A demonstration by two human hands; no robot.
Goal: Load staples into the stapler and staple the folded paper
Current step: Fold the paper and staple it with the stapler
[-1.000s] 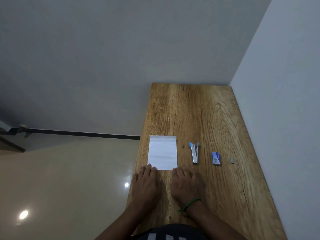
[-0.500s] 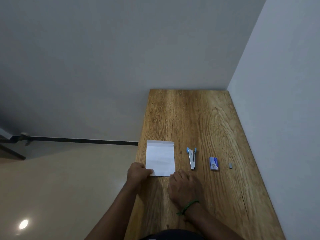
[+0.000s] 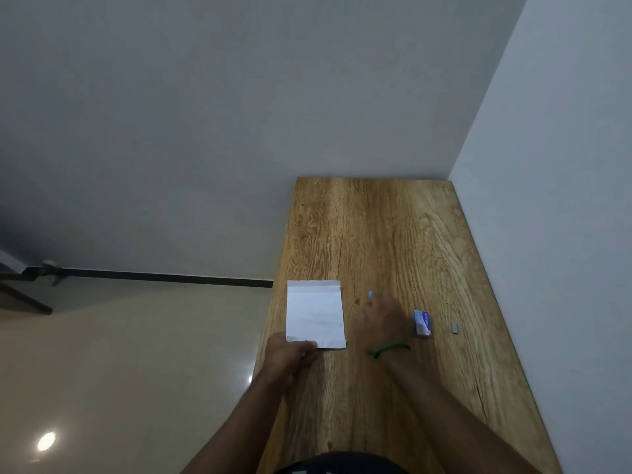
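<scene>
A white folded paper [image 3: 315, 313] lies on the wooden table [image 3: 383, 227]. My left hand [image 3: 289, 354] pinches its near left corner. My right hand [image 3: 384, 316], blurred by motion and wearing a green wrist band, lies over the stapler. Only the stapler's blue far tip [image 3: 370, 293] shows past my fingers, so I cannot tell if they grip it. To the right of that hand lies a small blue staple box [image 3: 422, 323]. Further right lies a small grey strip of staples [image 3: 455, 327].
The table runs along a white wall [image 3: 564, 200] on the right and meets a grey wall at the far end. Its left edge drops to a glossy beige floor [image 3: 136, 371]. A dark bar [image 3: 154, 278] runs along the wall's base on the left.
My right hand has moved forward from the table's near part and now covers the stapler. My left hand has taken the paper's near left corner. The paper has not moved.
</scene>
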